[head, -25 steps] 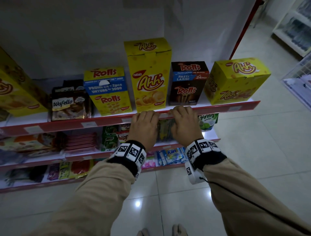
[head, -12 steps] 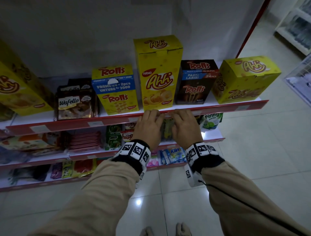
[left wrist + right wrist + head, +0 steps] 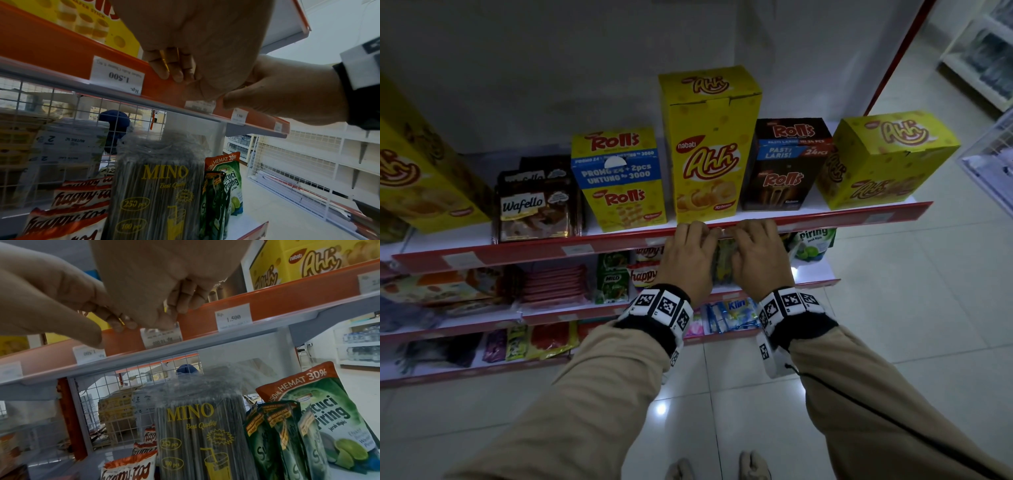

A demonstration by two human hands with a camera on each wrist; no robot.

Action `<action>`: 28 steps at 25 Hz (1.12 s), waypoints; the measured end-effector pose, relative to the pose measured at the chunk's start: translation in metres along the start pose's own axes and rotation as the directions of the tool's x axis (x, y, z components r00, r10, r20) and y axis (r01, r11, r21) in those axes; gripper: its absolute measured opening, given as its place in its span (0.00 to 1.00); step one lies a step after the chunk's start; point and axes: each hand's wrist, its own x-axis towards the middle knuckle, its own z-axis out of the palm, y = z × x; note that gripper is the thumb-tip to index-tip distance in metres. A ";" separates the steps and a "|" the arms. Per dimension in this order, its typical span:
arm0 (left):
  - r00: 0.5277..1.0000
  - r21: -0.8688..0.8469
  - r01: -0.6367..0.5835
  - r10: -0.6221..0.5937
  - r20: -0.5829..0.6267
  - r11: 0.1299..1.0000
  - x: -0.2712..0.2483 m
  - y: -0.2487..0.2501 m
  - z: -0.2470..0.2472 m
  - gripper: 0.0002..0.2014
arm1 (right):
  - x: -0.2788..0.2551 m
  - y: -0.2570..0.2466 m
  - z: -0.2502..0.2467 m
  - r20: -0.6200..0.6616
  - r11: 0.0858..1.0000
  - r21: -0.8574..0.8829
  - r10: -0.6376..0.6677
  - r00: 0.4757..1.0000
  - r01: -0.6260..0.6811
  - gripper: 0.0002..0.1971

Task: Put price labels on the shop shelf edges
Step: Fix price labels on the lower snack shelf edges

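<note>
Both hands are up on the red shelf edge — left hand and right hand with fingers curled over the strip. The price label sits right under the right fingertips (print looks upside down), between the two hands; whether it's actually pinched, can't tell.

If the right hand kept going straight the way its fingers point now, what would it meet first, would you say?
The right hand already has its fingertips at the red shelf edge, so that strip comes first. Beyond it, probably the dark Rolls box or the tall Ahh box beside it; depth is unclear.
</note>
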 end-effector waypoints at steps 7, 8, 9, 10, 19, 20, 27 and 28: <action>0.999 0.032 0.045 -0.045 -0.006 0.998 0.000 0.006 0.002 0.31 | -0.001 0.002 0.002 -0.059 1.000 0.011 -0.022 0.998 0.023 0.18; 0.999 0.029 0.038 -0.037 -0.015 0.999 -0.001 0.005 0.003 0.30 | 0.000 0.002 0.001 -0.051 1.000 0.009 -0.024 0.998 0.025 0.19; 0.999 0.026 0.024 -0.023 -0.025 0.999 -0.003 0.003 0.004 0.30 | 0.001 0.001 0.001 -0.040 1.000 0.004 -0.022 0.999 0.022 0.18; 0.999 0.025 0.008 -0.007 -0.033 1.000 -0.004 0.002 0.005 0.30 | 0.002 0.000 0.001 -0.030 1.000 -0.006 -0.012 0.999 0.012 0.17; 0.998 -0.047 0.014 -0.017 -0.062 0.999 -0.002 -0.004 -0.001 0.25 | 0.014 0.007 0.000 0.020 0.985 0.135 0.108 0.994 -0.110 0.08; 0.998 -0.042 0.018 -0.020 -0.057 0.999 0.000 -0.005 -0.003 0.24 | 0.017 0.011 -0.002 0.026 0.978 0.174 0.109 0.994 -0.112 0.06; 0.992 -0.192 0.053 -0.074 -0.101 0.980 0.004 -0.010 -0.005 0.17 | 0.021 0.014 -0.009 -0.061 0.745 0.621 0.357 0.932 -0.245 0.04; 0.990 -0.256 0.047 -0.079 -0.119 0.966 0.004 -0.010 -0.004 0.16 | 0.020 0.012 -0.008 -0.039 0.635 0.718 0.445 0.895 -0.285 0.05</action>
